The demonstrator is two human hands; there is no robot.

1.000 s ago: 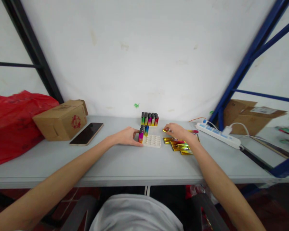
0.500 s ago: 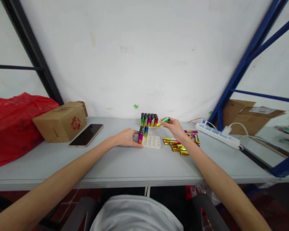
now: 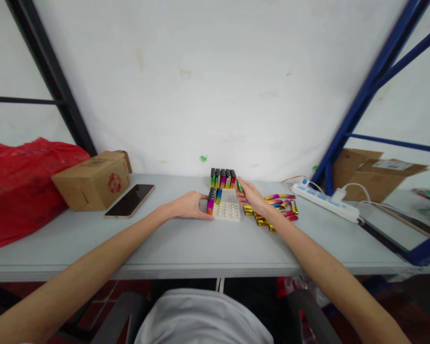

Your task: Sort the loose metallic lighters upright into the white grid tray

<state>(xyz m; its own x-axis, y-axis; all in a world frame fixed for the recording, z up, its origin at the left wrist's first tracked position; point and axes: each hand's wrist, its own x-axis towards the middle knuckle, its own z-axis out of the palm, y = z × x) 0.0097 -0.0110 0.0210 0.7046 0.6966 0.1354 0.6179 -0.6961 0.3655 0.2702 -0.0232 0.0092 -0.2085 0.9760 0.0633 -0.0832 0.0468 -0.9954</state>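
A white tray with round holes [image 3: 229, 211] lies on the table, with a few upright lighters [image 3: 210, 202] along its left side and a blue one [image 3: 218, 196] beside them. My left hand [image 3: 191, 205] is spread round the tray's left end, thumb and fingers apart, touching the tray and the lighters there. My right hand [image 3: 249, 195] pinches a green lighter [image 3: 239, 185], held tilted above the tray's right rear. Behind, a block of upright lighters with black tops [image 3: 222, 178] stands near the wall. Loose shiny lighters [image 3: 260, 220] lie right of the tray.
A phone [image 3: 129, 200], a cardboard box [image 3: 93, 181] and a red plastic bag [image 3: 28, 191] are at the left. At the right lie a white power strip [image 3: 326, 203] with cables and a folded carton [image 3: 365, 174]. A blue frame [image 3: 367, 95] rises behind the strip.
My right hand has moved left and slightly down, closer to the tray, and the green lighter in it has turned from nearly flat to more upright. My left hand has stayed in place.
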